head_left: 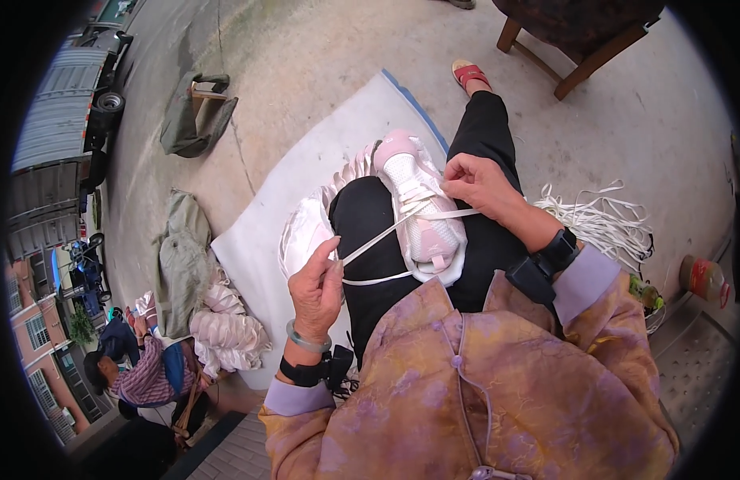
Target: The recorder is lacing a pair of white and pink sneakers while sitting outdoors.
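Observation:
A pink and white sneaker (402,176) lies across my lap, its toe pointing away from me. White shoelaces (378,244) run through it and stretch out to both sides. To the left of the shoe, my left hand (316,290) pinches one lace between thumb and fingers and holds it taut. My right hand (480,186) is closed beside the shoe's right edge, gripping the lace near the eyelets. A loose lace end crosses my right thigh below that hand. Exactly how the fingertips hold the right lace is partly hidden.
A bundle of white laces (606,216) lies to my right, near a plastic bottle (704,280). Stacked pale shoes (226,332) sit at left by a seated person (150,368). A white sheet (266,204) covers the ground. A wooden chair (582,40) stands ahead.

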Demonstrator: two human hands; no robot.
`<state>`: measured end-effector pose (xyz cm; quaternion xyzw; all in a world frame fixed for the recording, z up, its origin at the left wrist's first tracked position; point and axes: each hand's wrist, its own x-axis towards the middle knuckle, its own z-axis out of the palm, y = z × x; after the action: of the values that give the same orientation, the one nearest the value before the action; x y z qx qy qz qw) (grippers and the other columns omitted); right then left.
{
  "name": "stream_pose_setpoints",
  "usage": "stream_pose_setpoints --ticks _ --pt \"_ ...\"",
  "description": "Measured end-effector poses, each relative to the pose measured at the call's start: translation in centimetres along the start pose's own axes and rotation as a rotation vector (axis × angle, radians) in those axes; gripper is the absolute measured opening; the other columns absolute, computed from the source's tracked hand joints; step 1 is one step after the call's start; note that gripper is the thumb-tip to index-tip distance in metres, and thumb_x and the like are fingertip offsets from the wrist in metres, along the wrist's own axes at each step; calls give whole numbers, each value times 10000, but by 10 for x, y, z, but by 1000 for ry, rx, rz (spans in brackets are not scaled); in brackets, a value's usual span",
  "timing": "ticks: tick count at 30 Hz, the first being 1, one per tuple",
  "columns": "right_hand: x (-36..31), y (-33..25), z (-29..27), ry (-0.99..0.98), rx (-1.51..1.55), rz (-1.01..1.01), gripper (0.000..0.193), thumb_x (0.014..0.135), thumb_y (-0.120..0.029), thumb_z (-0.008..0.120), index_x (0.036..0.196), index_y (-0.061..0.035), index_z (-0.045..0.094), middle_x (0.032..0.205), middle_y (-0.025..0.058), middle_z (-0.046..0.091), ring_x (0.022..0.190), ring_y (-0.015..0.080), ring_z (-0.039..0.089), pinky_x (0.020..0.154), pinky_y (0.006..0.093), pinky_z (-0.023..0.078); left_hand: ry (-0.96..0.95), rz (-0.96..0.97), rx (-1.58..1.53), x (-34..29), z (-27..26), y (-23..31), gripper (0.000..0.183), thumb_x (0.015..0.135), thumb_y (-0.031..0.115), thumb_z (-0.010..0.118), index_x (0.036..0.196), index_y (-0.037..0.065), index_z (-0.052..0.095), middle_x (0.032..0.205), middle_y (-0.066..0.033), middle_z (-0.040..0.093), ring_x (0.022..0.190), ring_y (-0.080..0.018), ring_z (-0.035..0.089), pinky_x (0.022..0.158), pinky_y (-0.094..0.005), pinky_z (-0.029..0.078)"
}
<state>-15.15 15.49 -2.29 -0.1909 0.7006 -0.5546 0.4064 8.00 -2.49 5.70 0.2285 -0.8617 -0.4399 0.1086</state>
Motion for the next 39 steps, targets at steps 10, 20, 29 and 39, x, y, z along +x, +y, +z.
stream_pose_setpoints --ticks 10,20,29,39 --pt "-47 0 16 56 -701 -359 224 745 -230 579 733 -9 542 689 196 580 663 381 574 570 434 439 -57 239 265 -23 7 -1 386 787 -43 567 1163 44 576 602 -72 544 499 -171 535 504 -272 423" --pt "-51 5 22 95 -712 -289 205 753 -218 550 721 -16 551 701 203 591 692 386 587 629 480 455 -89 555 804 13 4 6 203 743 16 565 938 71 573 619 -45 443 524 -200 493 473 -344 386" --pt "-32 1 22 48 -834 -345 198 745 -208 563 712 -14 582 666 204 591 677 388 597 632 482 465 -99 492 850 8 4 5 146 702 5 545 822 83 517 614 -59 434 539 -225 511 485 -350 406" --pt "-36 5 20 33 -833 -309 175 738 -183 574 721 -9 583 694 212 599 694 388 603 637 480 470 -123 510 831 0 8 -2 144 713 13 545 834 83 516 620 -56 438 533 -224 518 471 -348 410"
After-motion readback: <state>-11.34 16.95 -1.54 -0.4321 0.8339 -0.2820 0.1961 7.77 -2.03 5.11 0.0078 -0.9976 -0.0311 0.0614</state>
